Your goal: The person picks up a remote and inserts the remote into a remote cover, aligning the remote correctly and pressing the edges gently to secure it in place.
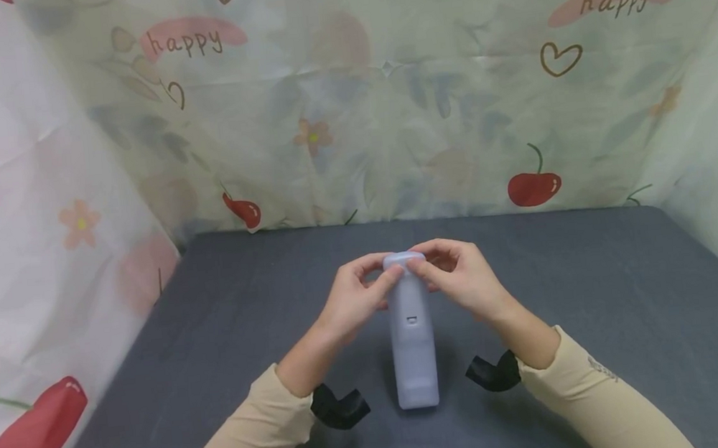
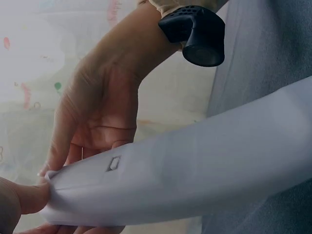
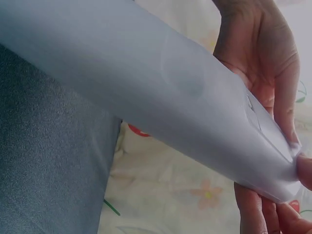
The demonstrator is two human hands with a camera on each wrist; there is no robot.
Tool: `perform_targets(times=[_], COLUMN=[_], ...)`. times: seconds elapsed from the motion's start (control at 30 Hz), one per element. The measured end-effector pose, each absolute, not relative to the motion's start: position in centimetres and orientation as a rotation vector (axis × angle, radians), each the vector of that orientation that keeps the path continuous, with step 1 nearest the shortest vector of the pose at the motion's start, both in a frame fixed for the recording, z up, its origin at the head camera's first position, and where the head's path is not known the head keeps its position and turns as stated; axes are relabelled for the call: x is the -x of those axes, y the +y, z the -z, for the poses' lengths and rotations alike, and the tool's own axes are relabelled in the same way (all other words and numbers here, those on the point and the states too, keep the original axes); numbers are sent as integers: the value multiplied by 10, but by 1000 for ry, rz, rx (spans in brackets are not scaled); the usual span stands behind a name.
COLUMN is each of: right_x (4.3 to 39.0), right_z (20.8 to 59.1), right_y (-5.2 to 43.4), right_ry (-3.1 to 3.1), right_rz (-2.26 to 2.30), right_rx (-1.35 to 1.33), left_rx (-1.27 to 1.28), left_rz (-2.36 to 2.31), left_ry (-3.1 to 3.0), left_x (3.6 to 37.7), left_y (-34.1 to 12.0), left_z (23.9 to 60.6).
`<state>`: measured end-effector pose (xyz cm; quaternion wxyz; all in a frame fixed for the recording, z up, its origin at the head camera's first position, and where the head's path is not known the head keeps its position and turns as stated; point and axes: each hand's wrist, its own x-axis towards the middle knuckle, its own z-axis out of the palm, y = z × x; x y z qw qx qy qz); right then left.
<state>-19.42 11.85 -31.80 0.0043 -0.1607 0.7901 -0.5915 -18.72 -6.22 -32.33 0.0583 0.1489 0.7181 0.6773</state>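
Observation:
A long, smooth pale lavender plastic object [image 1: 415,363] with rounded edges, its exact kind unclear, stands over the table in the head view. Partway up its face is a small rectangular latch-like mark [image 1: 411,320]. My left hand [image 1: 348,298] grips the upper end from the left, thumb on the near face. From the other side my right hand [image 1: 468,276] pinches the same end, its thumb close beside the left one. The left wrist view shows the thumbs at the narrow tip of the lavender object [image 2: 195,165]. Fingers behind that end are partly hidden.
A dark grey cloth covers the table [image 1: 263,305]. Patterned curtains [image 1: 386,106] with cherries and flowers hang behind it and at both sides. A black wrist mount [image 1: 340,407] sticks out from the left sleeve, and another black mount [image 1: 496,371] from the right.

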Motion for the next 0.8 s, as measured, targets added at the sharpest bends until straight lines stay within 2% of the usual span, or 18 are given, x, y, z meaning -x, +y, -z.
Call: perform_targets(times=[0.2, 0.6, 0.8], right_x=[192, 196, 197], right_z=[317, 319, 329], right_y=[118, 125, 131], right_ry=[2497, 2388, 2260], right_rz=[1838, 1802, 1606], right_rx=[540, 486, 646], left_rx=[-473, -351, -291], left_rz=[-2041, -2123, -2195], left_ry=[2198, 2162, 2208], left_x=[186, 192, 196], left_y=[-61, -65, -67], left_z=[324, 316, 314])
